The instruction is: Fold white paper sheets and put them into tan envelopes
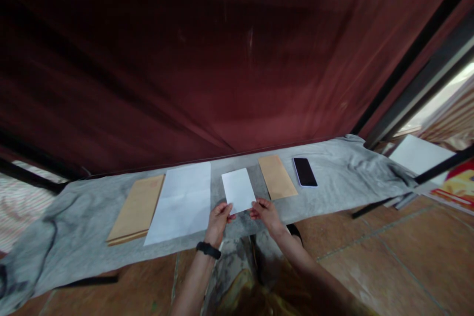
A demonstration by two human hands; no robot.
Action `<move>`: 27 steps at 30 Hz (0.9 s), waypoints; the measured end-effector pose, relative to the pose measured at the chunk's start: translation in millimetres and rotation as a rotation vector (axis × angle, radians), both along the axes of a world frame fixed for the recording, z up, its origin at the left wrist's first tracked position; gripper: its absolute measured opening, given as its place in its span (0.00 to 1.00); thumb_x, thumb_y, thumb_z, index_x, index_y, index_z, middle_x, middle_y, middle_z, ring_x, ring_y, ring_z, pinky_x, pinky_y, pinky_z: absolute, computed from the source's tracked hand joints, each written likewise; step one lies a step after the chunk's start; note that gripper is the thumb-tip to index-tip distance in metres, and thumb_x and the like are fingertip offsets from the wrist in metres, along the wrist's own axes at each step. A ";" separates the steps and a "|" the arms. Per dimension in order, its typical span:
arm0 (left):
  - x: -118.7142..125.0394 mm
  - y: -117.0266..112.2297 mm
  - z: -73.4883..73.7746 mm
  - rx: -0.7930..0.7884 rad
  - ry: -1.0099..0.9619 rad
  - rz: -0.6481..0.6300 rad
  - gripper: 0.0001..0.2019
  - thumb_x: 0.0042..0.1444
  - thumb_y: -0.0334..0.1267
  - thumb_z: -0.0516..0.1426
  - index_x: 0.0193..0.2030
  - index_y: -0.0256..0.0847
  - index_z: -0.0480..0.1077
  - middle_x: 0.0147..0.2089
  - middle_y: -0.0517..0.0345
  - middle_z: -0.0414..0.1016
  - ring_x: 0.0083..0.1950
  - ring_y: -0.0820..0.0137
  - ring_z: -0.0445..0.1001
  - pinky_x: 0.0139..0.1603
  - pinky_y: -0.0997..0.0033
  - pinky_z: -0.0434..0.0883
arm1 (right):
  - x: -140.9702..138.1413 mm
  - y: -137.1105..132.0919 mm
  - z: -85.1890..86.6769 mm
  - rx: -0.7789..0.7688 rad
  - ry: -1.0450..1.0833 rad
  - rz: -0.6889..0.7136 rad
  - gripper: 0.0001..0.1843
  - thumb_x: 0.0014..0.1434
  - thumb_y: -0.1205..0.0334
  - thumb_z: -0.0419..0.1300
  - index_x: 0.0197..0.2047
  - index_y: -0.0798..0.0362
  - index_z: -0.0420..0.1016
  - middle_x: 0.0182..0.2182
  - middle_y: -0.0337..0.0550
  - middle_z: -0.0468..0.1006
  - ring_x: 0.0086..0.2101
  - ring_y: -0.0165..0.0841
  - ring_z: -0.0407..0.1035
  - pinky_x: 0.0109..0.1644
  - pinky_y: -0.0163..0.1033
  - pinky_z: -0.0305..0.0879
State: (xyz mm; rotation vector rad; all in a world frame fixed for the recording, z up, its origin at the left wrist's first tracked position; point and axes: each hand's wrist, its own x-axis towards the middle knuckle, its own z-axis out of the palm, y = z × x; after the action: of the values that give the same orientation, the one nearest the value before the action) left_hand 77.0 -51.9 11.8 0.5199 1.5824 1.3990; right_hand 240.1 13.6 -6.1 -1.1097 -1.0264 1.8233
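The left hand and right hand, thumbs closed against curled fingers, each pinch a near corner of the small white paper, a grip that probably keeps it flat and square. The paper lies between them and extends forward. Leftward lie a large white sheet and brown envelope stack; rightward, a single brown envelope and phone, apparently spaced for easy reach on grey cloth.

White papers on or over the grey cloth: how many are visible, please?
2: a large sheet lies on the grey cloth, left of a small paper held by the left hand and right hand. More could be hidden underneath.
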 end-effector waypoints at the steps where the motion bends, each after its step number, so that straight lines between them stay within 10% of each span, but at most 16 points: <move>1: -0.5 0.4 1.0 0.003 -0.008 -0.001 0.22 0.40 0.53 0.70 0.32 0.37 0.74 0.26 0.63 0.74 0.24 0.77 0.71 0.23 0.78 0.63 | 1.5 -0.5 2.8 -0.022 0.040 0.000 0.30 0.38 0.34 0.72 0.32 0.52 0.75 0.24 0.42 0.80 0.23 0.34 0.73 0.29 0.39 0.71; 6: 3.9 1.1 10.0 0.009 -0.393 0.033 0.18 0.38 0.37 0.74 0.32 0.37 0.73 0.29 0.62 0.75 0.27 0.78 0.72 0.27 0.81 0.67 | 4.7 5.2 22.0 -0.150 0.324 0.033 0.25 0.53 0.37 0.66 0.37 0.52 0.78 0.32 0.45 0.83 0.32 0.35 0.77 0.39 0.39 0.72; 15: 39.9 -14.6 -0.1 0.044 -0.876 -0.159 0.07 0.54 0.28 0.64 0.32 0.36 0.69 0.21 0.68 0.61 0.19 0.83 0.59 0.20 0.84 0.59 | -5.4 0.5 36.6 -0.170 0.461 0.298 0.16 0.46 0.53 0.74 0.36 0.50 0.80 0.30 0.39 0.81 0.31 0.32 0.73 0.40 0.37 0.67; 22: 24.0 -11.7 3.7 -0.045 -0.648 0.074 0.07 0.53 0.32 0.65 0.37 0.37 0.72 0.38 0.50 0.80 0.38 0.68 0.80 0.39 0.72 0.75 | -9.9 13.3 16.0 0.093 0.158 -0.011 0.19 0.42 0.47 0.74 0.24 0.51 0.74 0.23 0.35 0.75 0.28 0.30 0.66 0.37 0.36 0.62; 27: 21.3 -12.9 6.2 -0.012 -0.366 0.018 0.17 0.44 0.39 0.71 0.40 0.39 0.75 0.37 0.55 0.80 0.35 0.70 0.78 0.36 0.74 0.71 | -12.4 13.9 10.5 0.126 0.073 -0.007 0.20 0.43 0.44 0.72 0.23 0.51 0.73 0.21 0.35 0.72 0.27 0.30 0.64 0.34 0.37 0.60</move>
State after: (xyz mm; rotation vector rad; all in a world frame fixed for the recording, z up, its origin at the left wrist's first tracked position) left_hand 98.3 -64.8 18.0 0.2249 1.3003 1.4047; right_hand 227.7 27.5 4.4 -0.9636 -1.0778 1.7551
